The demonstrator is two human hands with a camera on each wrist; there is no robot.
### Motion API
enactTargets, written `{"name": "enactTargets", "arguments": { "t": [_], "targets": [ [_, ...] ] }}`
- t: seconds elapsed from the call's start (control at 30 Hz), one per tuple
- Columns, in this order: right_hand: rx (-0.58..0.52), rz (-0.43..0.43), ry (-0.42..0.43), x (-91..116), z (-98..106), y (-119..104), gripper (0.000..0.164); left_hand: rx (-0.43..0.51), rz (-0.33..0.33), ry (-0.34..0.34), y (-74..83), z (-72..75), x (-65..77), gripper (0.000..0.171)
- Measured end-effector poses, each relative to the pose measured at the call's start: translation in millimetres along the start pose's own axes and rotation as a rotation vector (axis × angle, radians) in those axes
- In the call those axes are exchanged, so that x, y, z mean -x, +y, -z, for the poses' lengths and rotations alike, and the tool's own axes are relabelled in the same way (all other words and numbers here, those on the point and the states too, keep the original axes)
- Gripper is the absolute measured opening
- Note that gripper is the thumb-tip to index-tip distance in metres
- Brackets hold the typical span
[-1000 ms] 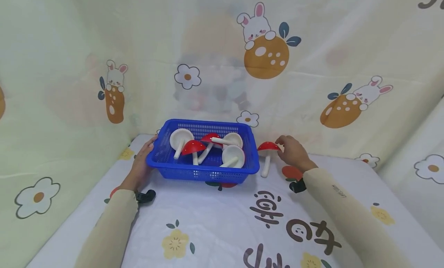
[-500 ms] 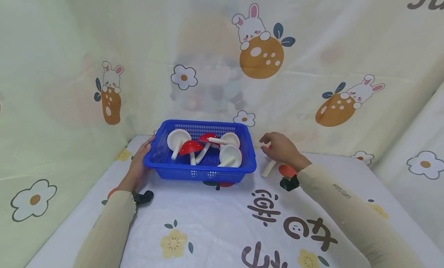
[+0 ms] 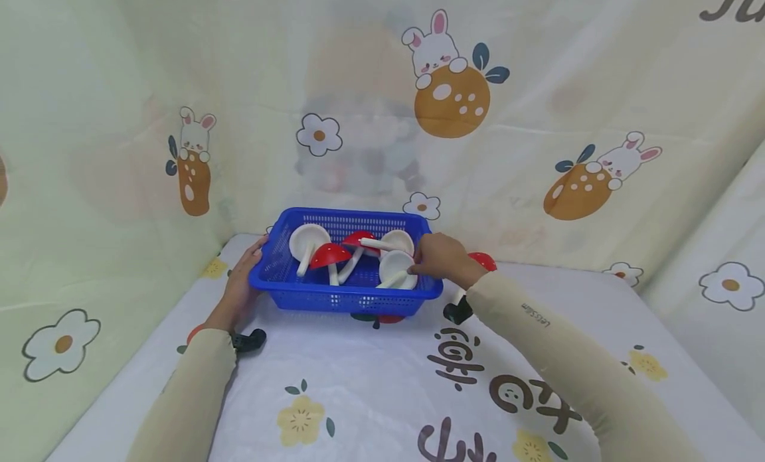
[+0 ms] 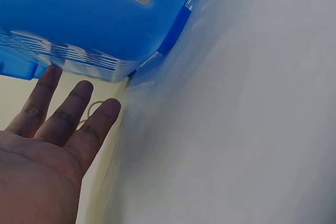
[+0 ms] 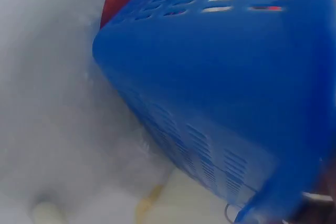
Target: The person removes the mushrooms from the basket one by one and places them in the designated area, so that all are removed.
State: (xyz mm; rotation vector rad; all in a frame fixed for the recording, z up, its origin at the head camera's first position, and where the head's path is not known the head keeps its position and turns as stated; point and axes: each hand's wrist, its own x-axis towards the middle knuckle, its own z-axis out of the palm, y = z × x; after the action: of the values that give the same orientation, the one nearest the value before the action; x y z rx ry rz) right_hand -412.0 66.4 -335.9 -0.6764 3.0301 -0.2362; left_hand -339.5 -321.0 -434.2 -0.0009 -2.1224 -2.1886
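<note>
In the head view, a blue plastic basket (image 3: pixel 352 299) holds several toy mushrooms with red caps and white stems. My left hand (image 3: pixel 244 276) rests against the basket's left side; the left wrist view shows its fingers (image 4: pixel 79 98) extended by the perforated wall. My right hand (image 3: pixel 445 257) reaches over the basket's right rim, its fingertips at a toy mushroom (image 3: pixel 396 266) lying with its pale underside up. Whether they pinch the mushroom is unclear. Another toy mushroom (image 3: pixel 483 260) lies on the table right of the basket, partly hidden by the right hand and sleeve.
A white printed cloth (image 3: pixel 358 376) covers the table. Behind the basket hangs a cream curtain (image 3: pixel 257 156) with rabbit and flower prints. A black wrist strap piece (image 3: pixel 248 341) shows at the left wrist, another (image 3: pixel 458 310) at the right.
My right hand has left the mushroom on the table and moved left, over the basket's right rim. The mushroom on the table has shifted slightly right. The left hand has stayed put.
</note>
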Motion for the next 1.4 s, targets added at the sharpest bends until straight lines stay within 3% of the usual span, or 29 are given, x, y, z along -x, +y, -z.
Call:
{"name": "enactTargets", "arguments": {
  "t": [0.23, 0.47, 0.6, 0.73, 0.83, 0.97, 1.1, 1.17, 1.23, 1.4],
  "targets": [
    [0.152, -0.004, 0.056, -7, -8, -10, 0.041, 0.002, 0.002, 0.009, -3.9, -1.4, -3.0, 0.055],
    [0.102, -0.003, 0.082, -10, -12, -20, 0.032, -0.012, 0.011, 0.025, -5.2, -1.0, -5.8, 0.055],
    [0.183, 0.044, 0.223, -10, -9, -22, 0.04, -0.031, 0.006, 0.028, -4.0, -2.6, -6.4, 0.056],
    [0.372, 0.119, 0.399, -13, -2, -21, 0.043, -0.034, -0.001, 0.03, -2.9, -2.3, -7.1, 0.056],
    [0.523, 0.202, 0.454, -19, -1, -20, 0.037, -0.049, -0.001, 0.036, -3.1, -0.2, -8.3, 0.056],
    [0.59, 0.371, 0.375, -28, -7, -24, 0.029, -0.058, -0.007, 0.04, -4.5, 2.3, -8.7, 0.057],
    [0.448, 0.476, 0.188, -33, -16, -30, 0.028, -0.032, -0.008, 0.029, -5.9, 2.5, -6.2, 0.058],
    [0.351, 0.451, 0.116, -34, -20, -30, 0.028, -0.024, -0.004, 0.024, -6.0, 1.5, -4.8, 0.058],
    [0.276, 0.387, 0.099, -34, -22, -28, 0.028, -0.024, -0.003, 0.022, -6.0, 1.0, -3.9, 0.057],
    [0.238, 0.232, 0.167, -37, -16, -20, 0.029, 0.025, -0.025, 0.003, -6.0, 1.7, -4.5, 0.055]
  ]
}}
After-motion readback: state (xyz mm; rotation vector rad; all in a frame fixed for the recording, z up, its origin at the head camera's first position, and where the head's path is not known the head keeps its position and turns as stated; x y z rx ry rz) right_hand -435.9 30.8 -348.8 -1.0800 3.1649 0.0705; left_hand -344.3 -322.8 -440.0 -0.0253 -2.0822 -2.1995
